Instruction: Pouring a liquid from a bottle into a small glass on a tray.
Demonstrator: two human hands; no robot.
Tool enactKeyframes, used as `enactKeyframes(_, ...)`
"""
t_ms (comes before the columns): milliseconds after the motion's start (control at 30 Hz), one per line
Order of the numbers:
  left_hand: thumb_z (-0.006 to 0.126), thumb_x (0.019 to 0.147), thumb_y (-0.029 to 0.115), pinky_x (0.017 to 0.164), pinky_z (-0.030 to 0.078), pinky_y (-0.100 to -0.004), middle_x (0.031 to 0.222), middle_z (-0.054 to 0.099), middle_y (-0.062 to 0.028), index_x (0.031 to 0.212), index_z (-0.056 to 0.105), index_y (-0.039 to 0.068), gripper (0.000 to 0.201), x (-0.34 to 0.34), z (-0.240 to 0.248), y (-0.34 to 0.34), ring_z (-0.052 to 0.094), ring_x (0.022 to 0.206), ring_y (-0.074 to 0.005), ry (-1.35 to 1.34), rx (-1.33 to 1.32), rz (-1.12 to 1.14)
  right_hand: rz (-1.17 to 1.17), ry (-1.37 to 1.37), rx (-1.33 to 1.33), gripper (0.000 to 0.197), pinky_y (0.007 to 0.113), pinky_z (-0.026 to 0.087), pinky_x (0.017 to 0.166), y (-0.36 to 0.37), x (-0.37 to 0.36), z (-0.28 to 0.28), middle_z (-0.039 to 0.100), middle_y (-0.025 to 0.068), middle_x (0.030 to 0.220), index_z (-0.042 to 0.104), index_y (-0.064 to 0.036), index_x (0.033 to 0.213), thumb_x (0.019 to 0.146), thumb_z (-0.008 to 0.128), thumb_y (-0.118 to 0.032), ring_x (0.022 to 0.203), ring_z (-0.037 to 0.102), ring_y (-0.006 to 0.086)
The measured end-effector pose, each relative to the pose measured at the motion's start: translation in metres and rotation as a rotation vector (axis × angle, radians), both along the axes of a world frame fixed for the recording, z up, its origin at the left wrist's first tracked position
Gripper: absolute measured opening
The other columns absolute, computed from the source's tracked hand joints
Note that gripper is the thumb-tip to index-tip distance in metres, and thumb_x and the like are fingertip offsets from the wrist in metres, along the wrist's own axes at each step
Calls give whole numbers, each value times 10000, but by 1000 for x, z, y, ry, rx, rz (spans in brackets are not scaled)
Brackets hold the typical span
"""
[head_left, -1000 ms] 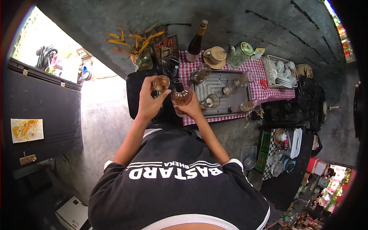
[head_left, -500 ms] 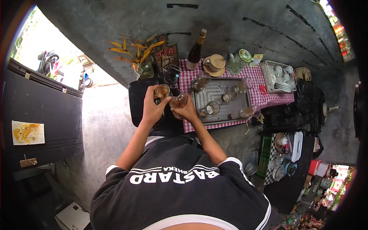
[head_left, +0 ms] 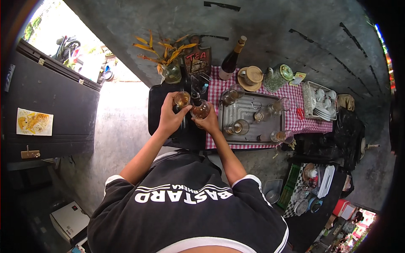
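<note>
My left hand [head_left: 169, 119] is closed round a clear drinking glass [head_left: 182, 99] with amber liquid in it. Close beside it, my right hand [head_left: 209, 122] grips a round-bodied glass bottle [head_left: 200, 110] with a dark neck, also with amber-brown liquid inside. The bottle's neck is near the glass's rim; whether they touch I cannot tell. To the right lies a grey metal tray [head_left: 244, 110] on a red-checked cloth [head_left: 213, 93]. Several clear glasses stand or lean on it, among them a glass [head_left: 238, 127] at the near side.
Behind the tray are a tall dark bottle [head_left: 230, 63], a cup on a wooden saucer [head_left: 252, 76] and a green speckled teapot [head_left: 278, 78]. A white basket [head_left: 311, 101] holds crockery at the right. A vase of orange leaves [head_left: 171, 72] stands at the back left.
The view has shifted, so the table and tray sit further right in the picture. Both hands keep their hold on the glass and the bottle.
</note>
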State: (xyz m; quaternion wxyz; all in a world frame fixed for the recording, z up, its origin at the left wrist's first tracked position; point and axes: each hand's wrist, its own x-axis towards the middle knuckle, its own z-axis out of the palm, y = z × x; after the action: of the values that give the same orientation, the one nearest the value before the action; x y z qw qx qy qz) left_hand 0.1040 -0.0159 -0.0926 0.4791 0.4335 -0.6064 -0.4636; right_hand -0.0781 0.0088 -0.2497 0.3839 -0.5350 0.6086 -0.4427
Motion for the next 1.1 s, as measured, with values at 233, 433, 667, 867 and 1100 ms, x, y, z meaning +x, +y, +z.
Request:
enactKeyframes(233, 769, 858, -4, 915, 509, -291, 1076, 633, -76, 1209, 541, -4, 419, -2, 2, -1, 636, 1021, -139, -18, -17, 6, 27, -133, 28, 1048, 400, 461, 1089, -3, -5, -1, 565, 197, 1347, 333, 23, 1436, 629, 959, -212, 1262, 579, 301)
enactKeyframes(433, 779, 845, 4, 903, 507, -296, 1065, 619, -75, 1193, 555, -7, 414, 0, -2, -1, 633, 996, -144, -37, -35, 22, 51, -182, -52, 1056, 400, 451, 1101, 6, -5, -10, 539, 196, 1369, 302, 3, 1444, 632, 953, -174, 1289, 557, 293)
enactKeyframes(667, 781, 842, 6, 904, 509, -301, 1059, 616, -78, 1198, 556, -9, 422, 0, -2, 0, 637, 996, -151, -42, -51, 20, 124, -317, -27, 1111, 392, 426, 1134, 18, -18, -18, 509, 162, 1392, 266, -33, 1464, 601, 960, -132, 1326, 521, 280)
enactKeyframes(867, 777, 848, 8, 902, 512, -304, 1068, 621, -84, 1206, 550, -10, 424, 2, -6, 0, 641, 996, -154, -4, -33, 31, 143, -156, -20, 1051, 384, 416, 1144, 44, -24, -5, 517, 146, 1393, 311, -26, 1460, 624, 941, -114, 1338, 515, 271)
enactKeyframes(1100, 735, 889, -24, 980, 483, -295, 1142, 631, -81, 1280, 503, -12, 455, 0, 0, -2, 623, 1083, -147, -45, -14, -39, 88, -156, -31, 1060, 384, 414, 1147, 49, -25, -13, 499, 157, 1433, 298, -26, 1491, 637, 922, -91, 1352, 508, 262)
